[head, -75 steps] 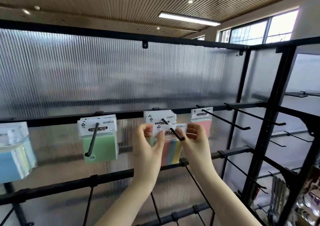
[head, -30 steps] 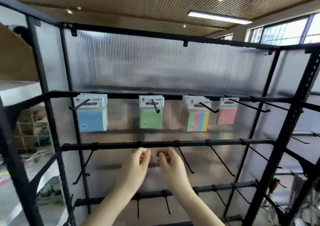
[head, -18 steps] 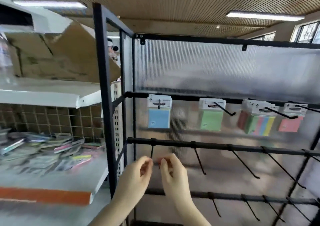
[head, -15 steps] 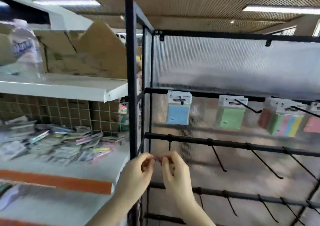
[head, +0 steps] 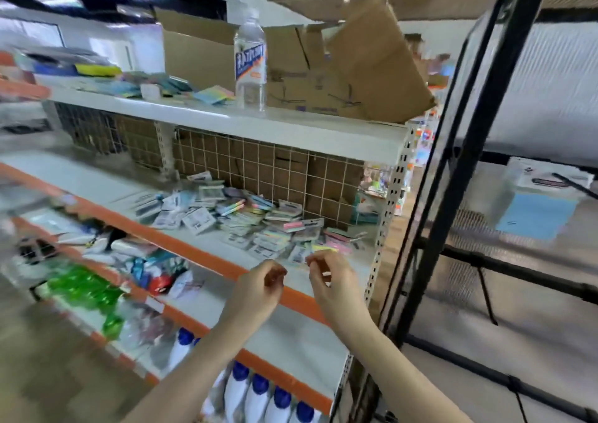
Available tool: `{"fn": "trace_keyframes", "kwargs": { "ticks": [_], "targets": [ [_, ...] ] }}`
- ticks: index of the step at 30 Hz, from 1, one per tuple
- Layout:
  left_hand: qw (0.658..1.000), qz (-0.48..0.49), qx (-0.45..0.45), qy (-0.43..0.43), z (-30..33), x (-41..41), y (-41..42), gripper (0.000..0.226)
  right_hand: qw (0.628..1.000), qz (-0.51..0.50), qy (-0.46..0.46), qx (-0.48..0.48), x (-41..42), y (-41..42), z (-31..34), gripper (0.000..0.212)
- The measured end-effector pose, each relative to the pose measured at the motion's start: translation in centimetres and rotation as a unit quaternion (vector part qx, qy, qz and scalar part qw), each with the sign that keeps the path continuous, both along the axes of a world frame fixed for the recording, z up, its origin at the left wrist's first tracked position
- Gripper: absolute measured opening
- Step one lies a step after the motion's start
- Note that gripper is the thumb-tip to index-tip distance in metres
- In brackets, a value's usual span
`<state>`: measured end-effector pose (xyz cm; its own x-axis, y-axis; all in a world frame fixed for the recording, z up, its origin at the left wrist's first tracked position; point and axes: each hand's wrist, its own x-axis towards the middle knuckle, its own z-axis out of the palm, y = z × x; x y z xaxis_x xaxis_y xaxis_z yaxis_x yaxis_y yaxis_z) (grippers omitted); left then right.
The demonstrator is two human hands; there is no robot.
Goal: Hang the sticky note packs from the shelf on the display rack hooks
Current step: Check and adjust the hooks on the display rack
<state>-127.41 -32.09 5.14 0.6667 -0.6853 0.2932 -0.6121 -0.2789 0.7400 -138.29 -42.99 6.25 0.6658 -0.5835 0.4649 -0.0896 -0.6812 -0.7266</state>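
A heap of sticky note packs (head: 252, 225) lies on the middle white shelf (head: 97, 189) with an orange front edge. My left hand (head: 259, 290) and my right hand (head: 333, 280) hover side by side just in front of that shelf edge, below the near end of the heap, fingers loosely curled and holding nothing. The black display rack (head: 453, 150) stands at the right; a blue sticky note pack (head: 540, 209) hangs on one of its hooks behind the ribbed panel.
A water bottle (head: 250, 63) and an open cardboard box (head: 323, 56) stand on the upper shelf, with more coloured pads to the left. Lower shelves hold packaged goods and blue-capped white bottles (head: 259, 396). A wire grid backs the middle shelf.
I have let go of the multicoloured pack, which stayed on its hook. The view swung left from the rack to the shelf, and both hands came down empty to the shelf edge.
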Motion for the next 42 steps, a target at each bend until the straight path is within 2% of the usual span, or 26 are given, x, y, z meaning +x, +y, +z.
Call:
{"fn": "trace_keyframes", "kwargs": {
  "ticks": [4, 13, 23, 29, 35, 40, 42],
  "targets": [
    [0.999, 0.046, -0.001, -0.008, -1.0, 3.7, 1.3, 0.017, 0.999, 0.014, 0.041, 0.003, 5.4, 0.1, -1.1, 0.013],
    [0.995, 0.098, 0.006, 0.035, -3.6, 12.9, -0.7, 0.021, 0.991, 0.017, 0.133, 0.011, 17.3, -3.2, -4.1, 0.017],
    [0.981, 0.171, 0.081, 0.051, -5.0, 24.7, -1.3, 0.025, 0.972, 0.091, 0.214, 0.0, 30.8, -4.6, -5.7, 0.023],
    [0.972, 0.198, 0.113, 0.054, -6.3, 30.2, -1.1, 0.03, 0.971, 0.087, 0.224, -0.02, 36.4, -4.2, -6.2, 0.03],
    [0.973, 0.168, 0.161, 0.005, -7.4, 35.3, -3.2, 0.045, 0.968, 0.052, 0.23, -0.081, 41.1, -5.3, -6.7, 0.035],
    [0.964, 0.117, 0.221, -0.088, -8.9, 39.5, -4.7, 0.056, 0.961, 0.022, 0.245, -0.127, 44.9, -6.4, -7.1, 0.035],
    [0.96, 0.096, 0.241, -0.1, -9.7, 40.9, -5.1, 0.061, 0.952, 0.01, 0.268, -0.15, 46.0, -6.9, -7.4, 0.036]
  ]
}}
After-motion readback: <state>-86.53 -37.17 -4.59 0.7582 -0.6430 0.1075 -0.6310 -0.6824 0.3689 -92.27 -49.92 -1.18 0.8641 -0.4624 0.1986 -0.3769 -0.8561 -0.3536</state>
